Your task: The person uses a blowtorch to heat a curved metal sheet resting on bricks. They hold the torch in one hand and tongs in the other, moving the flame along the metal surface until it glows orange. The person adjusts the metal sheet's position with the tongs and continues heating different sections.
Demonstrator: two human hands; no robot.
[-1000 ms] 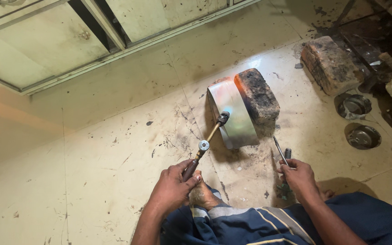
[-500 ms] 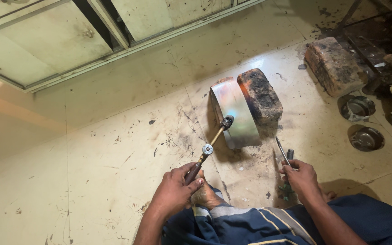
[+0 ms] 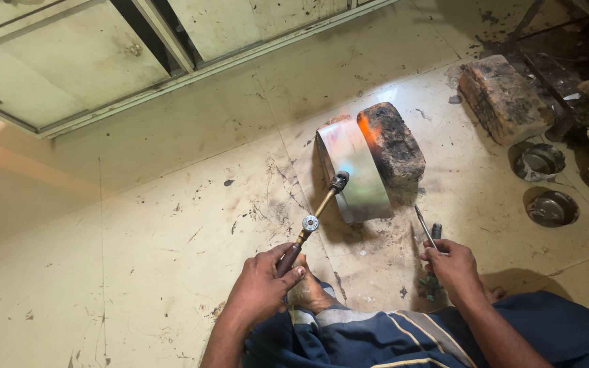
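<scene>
Metal strip: a curved, shiny band (image 3: 357,174) stands on edge on the floor, leaning against a charred brick (image 3: 391,142) at its 2 o'clock side.
Torch: a brass-stemmed gas torch (image 3: 313,218) points at the strip from 7 o'clock; a bluish flame meets the metal and orange flame licks up the brick face.
Left hand: the left hand (image 3: 262,286) is wrapped closed around the torch's dark handle, thumb along the top.
Right hand: the right hand (image 3: 452,267) is closed on a pair of pliers (image 3: 427,232), their tips aimed toward the strip from 5 o'clock, well short of it, gripping nothing that shows.
Step in hand: heating, it seems; the flame is on the metal and the pliers wait.
Next move calls for: likely a steady flame on one spot, then a firm pinch with the pliers, fingers kept off the hot band.
Farther out: a second brick (image 3: 502,99) at 2 o'clock, two small metal bowls (image 3: 538,162) at 3 o'clock, pale framed panels (image 3: 90,61) at 10 o'clock.
</scene>
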